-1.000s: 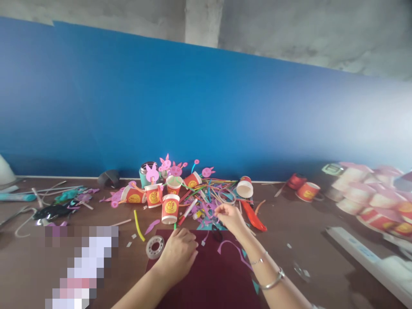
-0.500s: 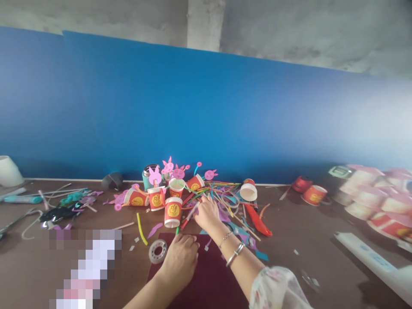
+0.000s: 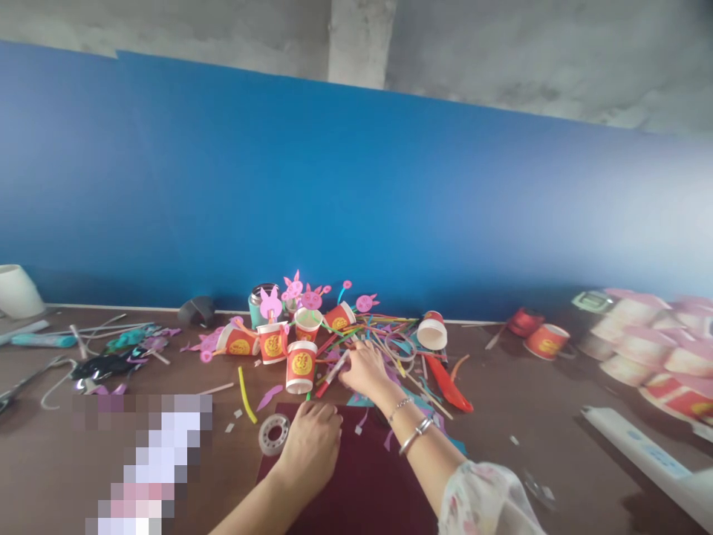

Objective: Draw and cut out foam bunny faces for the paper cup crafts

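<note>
My left hand [image 3: 315, 438] rests closed over the dark red mat [image 3: 368, 475], its fingers curled under. A short green end [image 3: 308, 396] shows just beyond its knuckles; whether the hand grips it is hidden. My right hand [image 3: 365, 369] reaches into a tangle of coloured sticks [image 3: 384, 323], thumb apart from the bent fingers, with nothing visibly held. Beside its thumb lies a white marker with a red end [image 3: 334, 370]. Just past the left hand stands a red and white paper cup [image 3: 301, 368]. To the left of that hand is a tape roll [image 3: 274, 434].
Several paper cups with pink animal cutouts [image 3: 271, 303] stand or lie behind. An orange-red flat item [image 3: 450, 386] lies right of the tangle. Stacked cups [image 3: 646, 342] and a white bar [image 3: 635, 438] occupy the right. Scissors [image 3: 33, 383] and scraps lie left.
My right hand has shifted slightly right and lower, its wrist turning a little. My left hand stays nearly where it was. The view has moved slightly.
</note>
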`<move>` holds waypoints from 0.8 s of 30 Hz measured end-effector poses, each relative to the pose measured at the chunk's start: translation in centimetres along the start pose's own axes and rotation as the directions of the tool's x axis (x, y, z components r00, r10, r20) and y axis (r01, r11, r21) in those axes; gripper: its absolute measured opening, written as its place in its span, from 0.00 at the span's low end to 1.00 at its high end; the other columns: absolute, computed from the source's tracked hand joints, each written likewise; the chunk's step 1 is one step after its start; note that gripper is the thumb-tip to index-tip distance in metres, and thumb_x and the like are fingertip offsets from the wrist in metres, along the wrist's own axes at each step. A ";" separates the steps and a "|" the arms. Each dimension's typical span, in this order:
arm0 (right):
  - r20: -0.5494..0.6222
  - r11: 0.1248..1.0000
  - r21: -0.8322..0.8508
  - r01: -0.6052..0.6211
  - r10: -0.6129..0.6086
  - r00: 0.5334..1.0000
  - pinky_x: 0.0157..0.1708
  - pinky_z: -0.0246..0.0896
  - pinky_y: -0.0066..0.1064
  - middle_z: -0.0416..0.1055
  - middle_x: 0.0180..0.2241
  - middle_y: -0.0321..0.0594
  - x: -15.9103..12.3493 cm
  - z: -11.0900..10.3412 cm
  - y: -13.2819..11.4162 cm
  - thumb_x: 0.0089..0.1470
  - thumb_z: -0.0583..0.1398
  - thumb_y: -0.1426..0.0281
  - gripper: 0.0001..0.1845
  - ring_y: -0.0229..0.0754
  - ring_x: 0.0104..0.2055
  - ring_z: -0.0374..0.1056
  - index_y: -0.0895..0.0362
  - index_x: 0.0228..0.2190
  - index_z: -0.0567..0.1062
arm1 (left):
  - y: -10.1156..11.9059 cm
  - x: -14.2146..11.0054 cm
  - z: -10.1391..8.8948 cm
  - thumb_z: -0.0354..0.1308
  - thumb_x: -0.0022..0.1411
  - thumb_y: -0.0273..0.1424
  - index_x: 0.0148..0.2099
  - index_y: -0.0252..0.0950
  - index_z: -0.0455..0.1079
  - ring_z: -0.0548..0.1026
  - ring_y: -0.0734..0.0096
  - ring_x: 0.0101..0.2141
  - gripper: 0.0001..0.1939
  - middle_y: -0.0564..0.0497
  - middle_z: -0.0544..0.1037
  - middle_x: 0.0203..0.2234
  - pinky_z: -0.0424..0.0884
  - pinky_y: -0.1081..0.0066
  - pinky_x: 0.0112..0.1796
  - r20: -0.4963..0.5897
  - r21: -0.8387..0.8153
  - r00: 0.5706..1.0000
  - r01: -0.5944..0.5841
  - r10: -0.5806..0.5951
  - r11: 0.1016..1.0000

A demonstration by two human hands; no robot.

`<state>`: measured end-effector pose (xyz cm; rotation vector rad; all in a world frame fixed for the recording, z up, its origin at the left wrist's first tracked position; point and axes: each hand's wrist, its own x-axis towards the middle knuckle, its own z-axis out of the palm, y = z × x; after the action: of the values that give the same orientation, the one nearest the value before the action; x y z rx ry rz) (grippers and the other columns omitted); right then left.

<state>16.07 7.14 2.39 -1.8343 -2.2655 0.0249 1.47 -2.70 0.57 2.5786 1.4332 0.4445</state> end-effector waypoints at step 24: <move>-0.065 0.596 0.780 -0.191 0.381 0.922 0.23 0.60 0.28 0.72 0.20 0.38 -0.3 -2.0 4.4 0.51 0.53 0.59 0.19 0.40 0.23 0.68 0.59 0.23 0.76 | -1.0 0.4 0.2 0.49 0.61 0.23 0.45 0.37 0.71 0.72 0.60 0.44 0.14 0.47 0.77 0.42 0.64 0.58 0.47 -0.190 -0.126 0.981 0.014 -0.038 0.992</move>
<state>20.74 7.52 3.66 -1.5642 -1.4025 0.6902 0.90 -1.83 0.15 2.4722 1.4454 0.7725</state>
